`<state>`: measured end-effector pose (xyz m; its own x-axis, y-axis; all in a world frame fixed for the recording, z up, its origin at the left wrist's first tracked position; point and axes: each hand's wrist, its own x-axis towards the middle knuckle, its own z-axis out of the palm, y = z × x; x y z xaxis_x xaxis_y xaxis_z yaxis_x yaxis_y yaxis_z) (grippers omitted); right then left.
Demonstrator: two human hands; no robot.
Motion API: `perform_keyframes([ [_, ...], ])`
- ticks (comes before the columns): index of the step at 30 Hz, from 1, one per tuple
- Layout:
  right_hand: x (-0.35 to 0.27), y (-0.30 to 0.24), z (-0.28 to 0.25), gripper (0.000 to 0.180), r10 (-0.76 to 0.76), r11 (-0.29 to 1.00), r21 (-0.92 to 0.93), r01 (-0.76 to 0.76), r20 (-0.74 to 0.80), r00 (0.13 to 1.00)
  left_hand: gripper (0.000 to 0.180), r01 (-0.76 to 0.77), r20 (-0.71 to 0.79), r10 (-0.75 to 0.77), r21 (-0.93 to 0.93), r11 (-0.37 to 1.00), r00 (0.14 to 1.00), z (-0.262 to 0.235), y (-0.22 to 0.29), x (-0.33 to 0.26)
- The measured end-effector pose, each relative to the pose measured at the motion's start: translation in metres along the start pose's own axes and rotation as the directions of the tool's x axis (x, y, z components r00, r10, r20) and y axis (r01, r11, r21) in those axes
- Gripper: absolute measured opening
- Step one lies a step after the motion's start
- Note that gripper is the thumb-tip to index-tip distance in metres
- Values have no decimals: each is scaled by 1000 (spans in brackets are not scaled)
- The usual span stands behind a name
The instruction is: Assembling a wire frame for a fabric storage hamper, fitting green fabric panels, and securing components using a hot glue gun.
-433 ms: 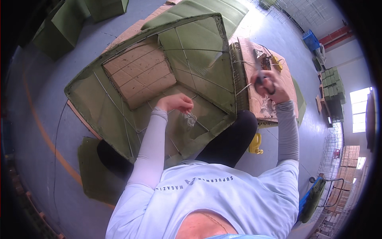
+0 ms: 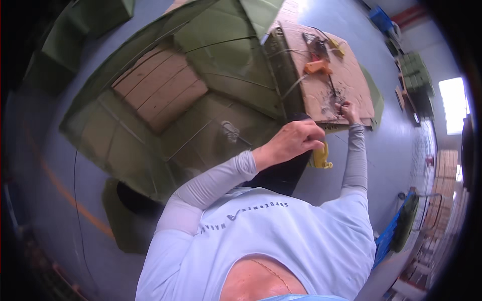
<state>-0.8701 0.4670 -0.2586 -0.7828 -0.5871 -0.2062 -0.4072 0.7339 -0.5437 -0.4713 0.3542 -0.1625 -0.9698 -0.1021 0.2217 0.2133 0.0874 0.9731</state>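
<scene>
My right hand (image 2: 347, 112) is low over the near part of a cardboard-topped stand (image 2: 296, 40), its fingers closed on the dark handles of scissors (image 2: 332, 89). Their blade points away from me, toward an orange glue gun (image 2: 317, 66) lying on the cardboard. In front of my body, my left hand (image 2: 291, 143) has its fingers curled together; whatever they pinch, if anything, is hidden. It hovers by the near right edge of a large green, fabric-covered frame (image 2: 231, 57) crossed by thin wires. That frame leans over my legs, slightly blurred.
Inside the frame shows a brown cardboard piece (image 2: 160, 85) and a small whitish, laced-looking thing (image 2: 230, 131). A yellow jug (image 2: 323, 156) stands below the stand. Cables run over the cardboard by a yellow block (image 2: 337, 47). Green panels (image 2: 100, 22) lie far left; a blue cart (image 2: 394, 236) is right.
My right hand has come down toward me with the scissors, uncovering the glue gun. My left hand has moved right, away from the frame's middle. The frame has shifted left in view.
</scene>
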Motion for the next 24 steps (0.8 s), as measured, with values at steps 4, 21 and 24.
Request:
perform_keyframes([
  [4, 9, 38, 20, 25, 93, 989, -111, -97, -44, 995, 65, 132, -531, 377, 692, 710, 759, 11, -22, -21],
  [21, 144, 81, -16, 47, -287, 883, -468, 5, -533, 796, 57, 574, -557, -142, 777, 257, 818, 28, -66, -119],
  [24, 93, -27, 10, 45, -313, 949, -169, 265, -560, 767, 54, 615, -594, -162, 744, 262, 788, 12, -60, -123],
])
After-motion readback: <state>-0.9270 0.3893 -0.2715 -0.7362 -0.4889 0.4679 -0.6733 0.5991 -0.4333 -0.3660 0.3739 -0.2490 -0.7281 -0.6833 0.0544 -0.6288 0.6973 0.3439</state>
